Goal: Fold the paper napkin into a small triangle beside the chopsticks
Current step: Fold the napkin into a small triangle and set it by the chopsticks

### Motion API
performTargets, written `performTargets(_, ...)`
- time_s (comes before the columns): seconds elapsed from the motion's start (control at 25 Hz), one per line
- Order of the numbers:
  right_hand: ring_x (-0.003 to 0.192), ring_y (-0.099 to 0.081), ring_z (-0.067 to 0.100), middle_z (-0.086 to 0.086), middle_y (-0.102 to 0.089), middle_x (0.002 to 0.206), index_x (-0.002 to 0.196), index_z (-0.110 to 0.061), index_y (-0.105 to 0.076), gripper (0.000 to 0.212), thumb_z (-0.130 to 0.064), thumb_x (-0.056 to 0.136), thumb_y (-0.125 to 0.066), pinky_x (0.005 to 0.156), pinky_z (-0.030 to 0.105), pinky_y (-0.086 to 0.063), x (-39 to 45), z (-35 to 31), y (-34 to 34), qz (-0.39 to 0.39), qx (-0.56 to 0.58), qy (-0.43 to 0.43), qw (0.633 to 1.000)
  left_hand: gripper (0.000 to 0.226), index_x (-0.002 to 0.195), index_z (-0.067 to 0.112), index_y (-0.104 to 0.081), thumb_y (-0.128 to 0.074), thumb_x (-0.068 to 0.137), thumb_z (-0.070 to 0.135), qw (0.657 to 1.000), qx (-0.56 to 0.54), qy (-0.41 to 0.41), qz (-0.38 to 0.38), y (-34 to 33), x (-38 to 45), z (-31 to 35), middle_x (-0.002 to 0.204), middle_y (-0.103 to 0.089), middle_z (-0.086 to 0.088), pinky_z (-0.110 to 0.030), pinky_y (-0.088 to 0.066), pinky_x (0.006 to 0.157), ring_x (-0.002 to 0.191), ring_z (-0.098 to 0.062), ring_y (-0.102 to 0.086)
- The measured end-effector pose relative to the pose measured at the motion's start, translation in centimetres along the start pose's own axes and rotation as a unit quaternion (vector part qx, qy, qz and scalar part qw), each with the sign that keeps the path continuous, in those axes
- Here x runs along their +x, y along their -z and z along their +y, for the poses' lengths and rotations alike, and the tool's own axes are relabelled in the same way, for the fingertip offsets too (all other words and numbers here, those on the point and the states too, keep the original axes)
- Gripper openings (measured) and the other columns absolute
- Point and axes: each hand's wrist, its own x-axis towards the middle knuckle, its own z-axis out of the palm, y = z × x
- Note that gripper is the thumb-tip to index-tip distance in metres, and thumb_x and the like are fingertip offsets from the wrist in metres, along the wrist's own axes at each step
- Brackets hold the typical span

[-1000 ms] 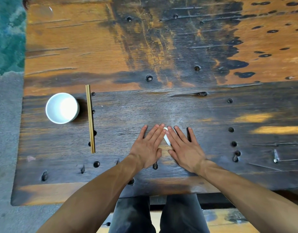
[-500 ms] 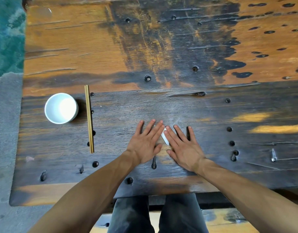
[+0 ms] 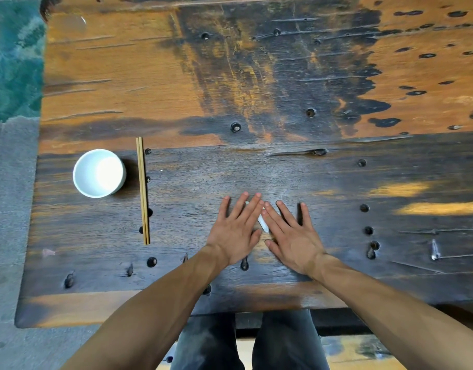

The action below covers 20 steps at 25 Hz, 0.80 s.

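Note:
A white paper napkin lies on the dark wooden table, almost wholly hidden under my two hands; only a thin white sliver shows between them. My left hand and my right hand lie flat, palms down, fingers spread, pressing on it side by side. A pair of wooden chopsticks lies lengthwise well to the left, apart from the napkin. The napkin's folded shape cannot be made out.
A white bowl stands left of the chopsticks. The worn table has dark knot holes and bolts. Its near edge runs just above my knees; grey floor and a teal rug lie to the left.
Both hands stay flat on the napkin; they have barely shifted, the fingers sliding very slightly over the paper.

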Motion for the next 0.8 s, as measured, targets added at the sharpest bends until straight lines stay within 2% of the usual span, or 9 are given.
performTargets(0.28,0.145,0.025,0.027,-0.006,0.024,0.159,0.152,-0.022,0.02,0.07,-0.055,0.1,-0.012,0.108,0.064,0.023,-0.1,0.4,0.4,0.003,-0.017,0.007,1.0,0.066,0.15,0.017,0.022,-0.01,0.101,0.048,0.999,0.027,-0.012,-0.04,-0.2,0.3,-0.3,0.159,0.027,0.001,-0.056,0.013,0.116,0.145,-0.023,0.025)
performTargets(0.44,0.147,0.021,0.033,-0.006,0.016,0.162,0.154,-0.025,0.014,0.067,-0.056,0.099,-0.011,0.111,0.067,0.014,-2.2,1.8,-0.3,-0.008,-0.059,0.04,0.997,0.068,0.149,0.018,0.025,-0.011,0.1,0.048,0.999,0.015,-0.005,-0.041,-0.4,0.4,-0.1,0.158,0.03,0.001,-0.055,0.012,0.117,0.145,-0.024,0.027)
performTargets(0.52,0.148,0.014,0.036,-0.006,0.007,0.163,0.155,-0.028,0.004,0.064,-0.054,0.1,-0.017,0.112,0.069,0.006,-3.8,2.3,-0.9,-0.012,-0.069,0.074,0.995,0.069,0.149,0.018,0.025,-0.011,0.1,0.049,0.999,0.013,-0.004,-0.043,-0.5,0.5,-0.2,0.158,0.029,0.001,-0.056,0.011,0.116,0.145,-0.024,0.026)
performTargets(0.6,0.149,-0.002,0.038,-0.002,-0.01,0.163,0.154,-0.033,-0.02,0.057,-0.051,0.101,-0.028,0.113,0.07,-0.008,-5.0,2.5,-1.1,0.007,-0.063,0.113,0.992,0.07,0.149,0.018,0.025,-0.011,0.099,0.051,0.999,0.016,-0.006,-0.04,-0.6,0.5,-0.2,0.158,0.029,0.001,-0.056,0.011,0.116,0.145,-0.024,0.026)
performTargets(0.68,0.148,-0.018,0.034,0.001,-0.028,0.16,0.143,-0.03,-0.044,0.047,-0.045,0.101,-0.034,0.115,0.065,-0.014,-4.9,2.5,-0.6,0.071,-0.031,0.104,0.991,0.071,0.15,0.019,0.025,-0.011,0.098,0.052,0.999,0.017,-0.009,-0.041,-0.7,0.5,-0.2,0.159,0.029,0.002,-0.057,0.01,0.116,0.146,-0.024,0.025)
performTargets(0.72,0.149,-0.019,0.03,0.002,-0.03,0.159,0.142,-0.025,-0.047,0.047,-0.043,0.1,-0.033,0.117,0.061,-0.013,-4.3,2.3,-0.2,0.101,-0.005,0.073,0.992,0.071,0.15,0.019,0.024,-0.011,0.098,0.053,0.999,0.016,-0.008,-0.041,-0.7,0.5,-0.3,0.159,0.028,0.002,-0.057,0.01,0.116,0.146,-0.024,0.025)
performTargets(0.8,0.151,-0.011,0.025,0.003,-0.021,0.162,0.151,-0.017,-0.032,0.057,-0.041,0.1,-0.03,0.119,0.056,-0.009,-2.6,1.6,0.6,0.105,0.027,0.028,0.994,0.071,0.15,0.019,0.024,-0.011,0.098,0.053,0.999,0.018,-0.009,-0.042,-0.7,0.5,-0.3,0.158,0.029,0.002,-0.057,0.01,0.116,0.146,-0.023,0.025)
